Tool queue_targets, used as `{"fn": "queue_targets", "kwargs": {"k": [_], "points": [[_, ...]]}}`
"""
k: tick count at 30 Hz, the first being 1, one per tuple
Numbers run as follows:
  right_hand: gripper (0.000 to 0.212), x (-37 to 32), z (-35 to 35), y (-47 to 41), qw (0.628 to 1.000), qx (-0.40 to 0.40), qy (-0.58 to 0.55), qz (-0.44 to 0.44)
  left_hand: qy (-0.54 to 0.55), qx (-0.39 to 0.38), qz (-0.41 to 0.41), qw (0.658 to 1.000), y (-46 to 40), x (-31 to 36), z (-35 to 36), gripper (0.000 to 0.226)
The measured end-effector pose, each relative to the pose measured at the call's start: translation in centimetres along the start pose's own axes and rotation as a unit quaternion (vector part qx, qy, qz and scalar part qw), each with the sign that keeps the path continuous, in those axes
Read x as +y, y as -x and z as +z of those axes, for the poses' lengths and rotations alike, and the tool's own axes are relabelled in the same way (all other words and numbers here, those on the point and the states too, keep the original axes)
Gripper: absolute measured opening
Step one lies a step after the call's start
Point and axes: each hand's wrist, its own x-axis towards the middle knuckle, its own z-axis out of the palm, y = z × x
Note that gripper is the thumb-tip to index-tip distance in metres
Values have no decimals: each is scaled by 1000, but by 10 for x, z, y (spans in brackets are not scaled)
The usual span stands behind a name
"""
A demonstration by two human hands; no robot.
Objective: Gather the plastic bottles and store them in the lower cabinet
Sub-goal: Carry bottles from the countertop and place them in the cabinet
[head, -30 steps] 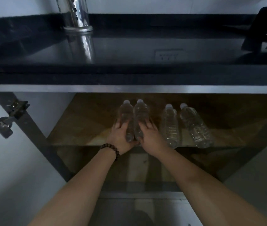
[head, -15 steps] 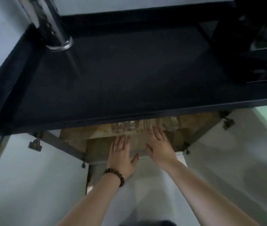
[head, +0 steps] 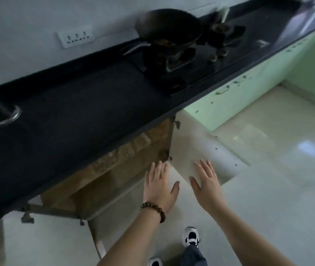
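Fingers straight and spread, the left hand (head: 159,186) with its brown beaded bracelet (head: 153,210) and the right hand (head: 206,184) hold nothing, palms down in front of the open lower cabinet (head: 114,169) with its brown wooden interior. The clear plastic bottles (head: 125,150) lie blurred on its shelf, just under the black stone countertop (head: 72,120). The white cabinet door (head: 200,150) stands open beyond the right hand. A black wok (head: 169,27) sits on the stove.
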Motion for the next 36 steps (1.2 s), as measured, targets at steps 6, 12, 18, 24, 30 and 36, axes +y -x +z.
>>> {"fn": "queue_targets", "kwargs": {"k": [6, 12, 18, 24, 30, 36], "points": [[53, 58, -76, 66, 982, 114, -14, 149, 9, -40, 109, 993, 9, 97, 14, 72], [53, 113, -130, 118, 942, 206, -44, 259, -5, -68, 206, 976, 2, 181, 35, 73], [52, 182, -181, 128, 906, 263, -75, 324, -20, -88, 260, 961, -24, 276, 68, 73], [51, 280, -245, 85, 891, 286, -89, 341, -29, -82, 291, 953, -83, 387, 111, 75], [51, 368, -327, 30, 897, 282, -86, 330, -14, -64, 281, 957, -142, 498, 132, 74], [51, 429, -386, -29, 904, 282, -90, 308, 2, -48, 276, 960, -200, 576, 145, 74]]}}
